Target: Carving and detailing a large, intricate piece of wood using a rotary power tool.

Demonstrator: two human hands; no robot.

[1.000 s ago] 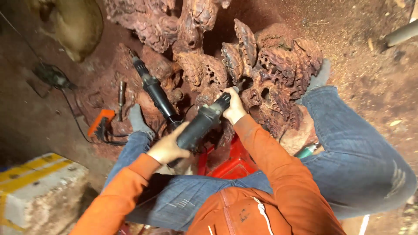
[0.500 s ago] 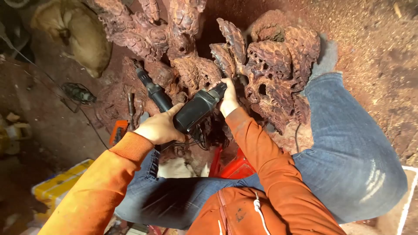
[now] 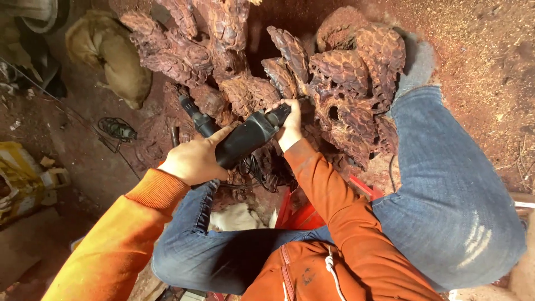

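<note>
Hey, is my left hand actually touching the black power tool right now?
Touching. The head view shows the left hand wrapped around the black power tool.

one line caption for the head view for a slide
Both hands grip a black power tool against a reddish carved wood sculpture.

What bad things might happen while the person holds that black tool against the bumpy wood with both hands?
1. The right hand grips the very nose of the black power tool, bare, right by the carved wood sculpture; a slip might cut fingers.
2. The left hand alone holds the tool's rear, so a kick could twist it toward the jeans-clad knee.
3. Black cables bunch under the tool and might snag.
</note>
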